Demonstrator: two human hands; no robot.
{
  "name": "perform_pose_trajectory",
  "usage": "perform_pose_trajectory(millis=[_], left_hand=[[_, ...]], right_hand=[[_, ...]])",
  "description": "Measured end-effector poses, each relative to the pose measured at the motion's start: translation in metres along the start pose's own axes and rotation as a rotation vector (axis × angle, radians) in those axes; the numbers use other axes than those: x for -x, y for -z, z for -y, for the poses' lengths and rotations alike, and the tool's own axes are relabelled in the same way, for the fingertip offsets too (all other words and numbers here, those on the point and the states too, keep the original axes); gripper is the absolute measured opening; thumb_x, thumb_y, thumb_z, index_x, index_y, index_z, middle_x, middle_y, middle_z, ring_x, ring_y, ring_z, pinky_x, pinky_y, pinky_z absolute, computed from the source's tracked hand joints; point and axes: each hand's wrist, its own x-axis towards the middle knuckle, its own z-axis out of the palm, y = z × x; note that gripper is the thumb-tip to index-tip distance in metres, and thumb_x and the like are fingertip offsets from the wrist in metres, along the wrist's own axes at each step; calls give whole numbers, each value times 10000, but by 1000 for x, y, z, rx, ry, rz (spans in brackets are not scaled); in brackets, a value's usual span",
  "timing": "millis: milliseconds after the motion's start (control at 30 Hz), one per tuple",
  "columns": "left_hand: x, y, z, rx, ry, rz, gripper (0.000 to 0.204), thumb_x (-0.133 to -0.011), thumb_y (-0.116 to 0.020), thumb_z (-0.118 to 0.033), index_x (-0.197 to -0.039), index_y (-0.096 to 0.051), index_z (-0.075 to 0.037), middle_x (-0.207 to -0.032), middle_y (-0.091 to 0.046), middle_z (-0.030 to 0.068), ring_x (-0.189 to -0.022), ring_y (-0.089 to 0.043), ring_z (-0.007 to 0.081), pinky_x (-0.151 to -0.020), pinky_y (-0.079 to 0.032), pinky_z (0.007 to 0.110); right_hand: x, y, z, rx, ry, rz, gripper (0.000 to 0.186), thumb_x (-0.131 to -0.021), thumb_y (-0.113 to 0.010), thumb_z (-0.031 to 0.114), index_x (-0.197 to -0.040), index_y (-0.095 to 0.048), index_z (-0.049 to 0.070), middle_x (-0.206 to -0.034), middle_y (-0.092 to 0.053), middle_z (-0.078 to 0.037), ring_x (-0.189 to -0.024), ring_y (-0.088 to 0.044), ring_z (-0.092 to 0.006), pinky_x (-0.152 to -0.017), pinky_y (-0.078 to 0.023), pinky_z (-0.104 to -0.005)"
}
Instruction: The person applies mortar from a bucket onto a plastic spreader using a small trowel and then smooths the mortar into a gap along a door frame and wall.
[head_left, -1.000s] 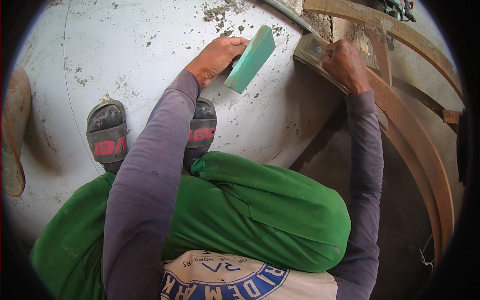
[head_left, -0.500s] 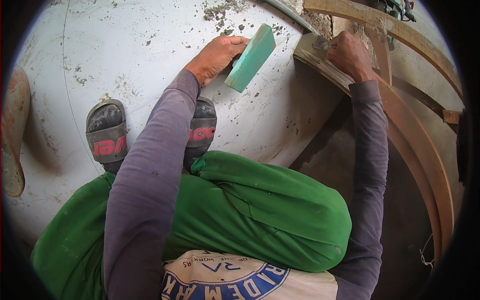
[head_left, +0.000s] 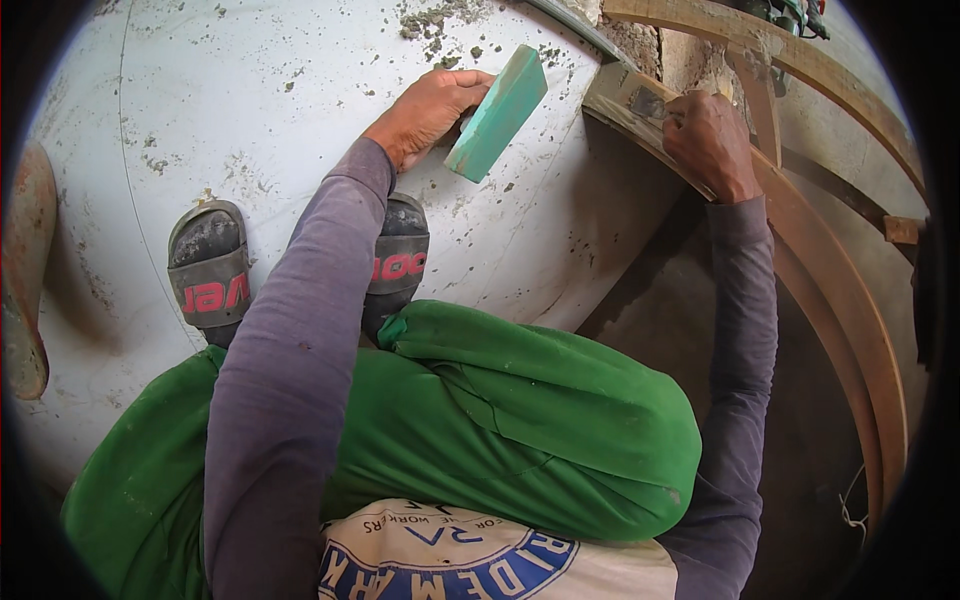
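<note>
My left hand (head_left: pixel 425 115) is closed at the back of a teal plastering float (head_left: pixel 498 115), a thick rectangular slab held tilted above the white sheet; its grip is hidden from view. On the right, my right hand (head_left: pixel 708 140) makes a fist around a small trowel (head_left: pixel 648 103). Only its flat grey blade shows clearly, lying along the top of a curved wooden board (head_left: pixel 612 92). Most of the trowel's handle is covered by my fingers. Rough masonry (head_left: pixel 683 62) stands just beyond that hand.
Crumbs of mortar (head_left: pixel 428 22) are scattered over the white sheet (head_left: pixel 300 120). Sandalled feet (head_left: pixel 210 270) rest on it. More curved timber (head_left: pixel 840 75) arches at the right, above a dark gap (head_left: pixel 650 270). A power tool (head_left: pixel 790 15) lies partly visible at the top right.
My right hand has drawn back toward me and slightly right, sliding the small trowel down along the board. My left hand and the float have barely shifted.
</note>
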Motion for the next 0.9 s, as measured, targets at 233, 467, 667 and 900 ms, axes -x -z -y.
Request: perform_pose_trajectory(millis=[233,467,667,900], left_hand=[[0,1,0,28,-13,-14,324,-1068,-619,-241,-1293,-750,-48,-1116,-763,19,-940,-689,77,-891,-551,245],[2,0,-2,51,-3,10,343,-1065,-620,-235,-1322,-727,-35,-1109,-761,34,-925,-696,79,-882,-562,246],[1,-1,-1,37,-34,11,352,-1068,-625,-248,-1325,-714,-25,-1096,-758,37,-942,-702,85,-875,-574,249],[7,2,-5,103,7,13,368,-1073,-612,-248,-1346,-692,-14,-1142,-756,62,-974,-710,104,-890,-588,281]], right_hand=[[-8,-12,6,32,6,-51,238,-858,-660,182,-980,-761,5,-1012,-725,-287,-995,-716,-433,-930,-567,-514],[-6,-13,4,-4,11,-36,255,-849,-669,193,-989,-771,6,-1033,-730,-293,-995,-720,-435,-939,-569,-513],[-12,-5,11,-97,52,-82,241,-847,-666,182,-945,-793,1,-877,-744,-272,-854,-733,-427,-849,-591,-487],[10,19,0,-467,-1,-137,335,-901,-720,214,-1161,-807,20,-933,-786,-241,-808,-771,-296,-802,-597,-386]])
